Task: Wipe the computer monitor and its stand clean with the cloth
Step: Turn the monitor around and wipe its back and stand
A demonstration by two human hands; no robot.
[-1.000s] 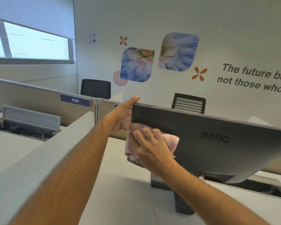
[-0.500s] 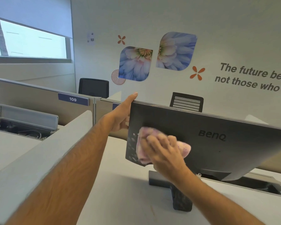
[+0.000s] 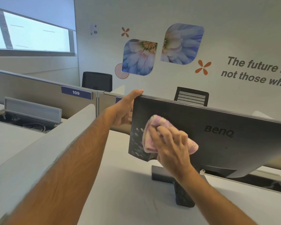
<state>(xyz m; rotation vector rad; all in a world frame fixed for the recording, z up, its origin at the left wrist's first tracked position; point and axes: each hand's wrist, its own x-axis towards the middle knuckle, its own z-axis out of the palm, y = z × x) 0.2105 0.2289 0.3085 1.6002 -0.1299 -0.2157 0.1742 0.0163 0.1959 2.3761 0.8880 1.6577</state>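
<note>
Monitor sits on the white desk, dark grey back panel facing the camera, BenQ logo visible, panel tilted. Stand is below it: rectangular base on the desk, dark neck running toward the camera.

Left hand: arm extended from lower left, hand wrapped around the monitor's upper-left corner. Thumb lies along the top edge; the other fingers go around the left edge toward the far side and are mostly hidden. Closed grip on the corner.

Right hand: forearm comes in from lower right, wrist bent, palm pressed toward the back panel. Fingers spread and curled over the cloth, pinning it flat against the panel's left part, just right of a patch of light smudges. The cloth is pink with pale yellow, bunched; it sticks out above and left of the fingers and past the hand on the right.

Some motion blur on the right hand.
</note>
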